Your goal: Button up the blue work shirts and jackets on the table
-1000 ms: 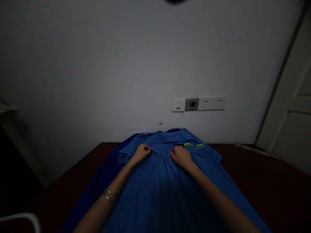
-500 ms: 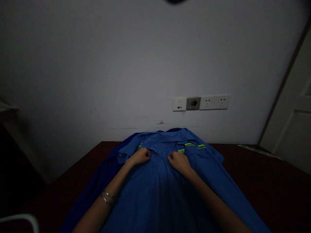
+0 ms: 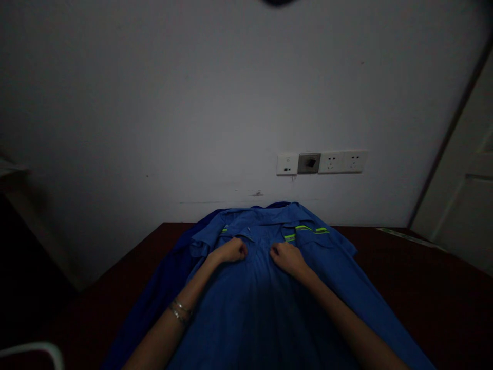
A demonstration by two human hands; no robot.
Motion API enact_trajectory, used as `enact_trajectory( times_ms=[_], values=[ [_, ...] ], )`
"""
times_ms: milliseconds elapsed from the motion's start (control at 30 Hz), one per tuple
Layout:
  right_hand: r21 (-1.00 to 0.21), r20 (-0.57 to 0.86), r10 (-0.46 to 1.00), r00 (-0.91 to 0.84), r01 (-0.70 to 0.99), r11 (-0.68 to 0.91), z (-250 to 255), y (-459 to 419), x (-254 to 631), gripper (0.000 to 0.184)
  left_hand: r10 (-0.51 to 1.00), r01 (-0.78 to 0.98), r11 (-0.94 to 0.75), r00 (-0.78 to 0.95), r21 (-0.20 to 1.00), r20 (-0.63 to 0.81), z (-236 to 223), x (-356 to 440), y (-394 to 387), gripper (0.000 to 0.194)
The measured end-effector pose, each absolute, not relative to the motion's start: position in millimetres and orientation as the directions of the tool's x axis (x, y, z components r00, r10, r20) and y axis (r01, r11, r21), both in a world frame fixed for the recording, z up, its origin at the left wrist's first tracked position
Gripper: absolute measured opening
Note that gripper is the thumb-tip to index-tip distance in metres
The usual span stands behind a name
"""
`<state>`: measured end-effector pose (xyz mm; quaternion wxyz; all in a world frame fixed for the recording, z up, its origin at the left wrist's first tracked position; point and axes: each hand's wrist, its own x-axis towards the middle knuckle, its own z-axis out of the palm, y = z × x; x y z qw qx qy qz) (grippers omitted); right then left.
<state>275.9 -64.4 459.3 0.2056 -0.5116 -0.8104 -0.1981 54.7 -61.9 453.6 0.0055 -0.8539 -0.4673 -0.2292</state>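
Left hand (image 3: 231, 250) and right hand (image 3: 285, 255), both curled closed and just apart, seemingly pinching the far part of a light blue shirt (image 3: 265, 318). Too dim to be sure of the exact grip, tbh. Probably held either side of the middle to keep both halves even, judging by the creases between. Spread lengthwise on a dark red table (image 3: 419, 288), far end by the wall (image 3: 215, 103), likely for easy two-handed reach. Can also spot a darker blue garment (image 3: 159, 285) underneath, poking out left and far.
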Motion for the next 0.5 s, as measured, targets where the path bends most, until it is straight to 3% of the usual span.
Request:
enact_trajectory(
  times_ms=[333, 500],
  values=[
    [0.162, 0.529, 0.745, -0.407, 0.910, 0.382, 453.7, -61.0, 274.6, 0.033, 0.796, 0.799, -0.558, 0.440, 0.222, 0.416, 448.4, 55.7, -60.2, 0.024],
    [0.188, 0.524, 0.740, -0.421, 0.905, 0.382, 451.3, -60.0, 272.4, 0.032, 0.794, 0.841, -0.487, 0.313, 0.236, 0.521, 446.9, 51.7, -58.4, 0.023]
  ],
)
